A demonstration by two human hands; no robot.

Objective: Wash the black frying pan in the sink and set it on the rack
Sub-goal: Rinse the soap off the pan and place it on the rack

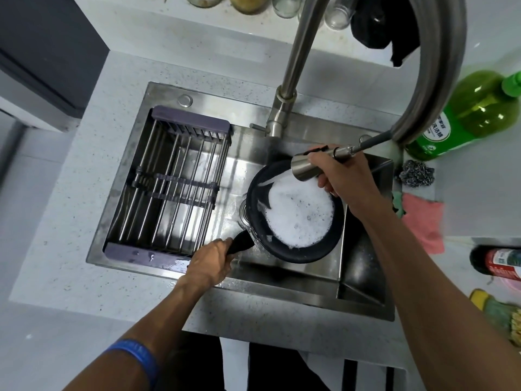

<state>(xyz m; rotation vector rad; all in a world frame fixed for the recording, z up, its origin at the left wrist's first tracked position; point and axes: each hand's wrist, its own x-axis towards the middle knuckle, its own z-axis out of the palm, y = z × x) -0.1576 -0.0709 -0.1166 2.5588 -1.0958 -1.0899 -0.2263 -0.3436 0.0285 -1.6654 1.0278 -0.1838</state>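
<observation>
Black frying pan (294, 213) — foamy, over the sink (253, 128) — left grip (210, 261) clasps its handle, right grip (342, 176) clasps the sprayer (307, 166).

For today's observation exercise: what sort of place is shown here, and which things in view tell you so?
Most likely a home kitchen: a steel sink set in a speckled countertop, a pull-out tap sprayer rinsing a soapy frying pan, and a drying rack across the basin.

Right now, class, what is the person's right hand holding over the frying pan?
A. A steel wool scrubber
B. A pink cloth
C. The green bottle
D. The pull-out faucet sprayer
D: the right hand grips the pull-out faucet sprayer, aiming water into the sudsy frying pan.
</observation>
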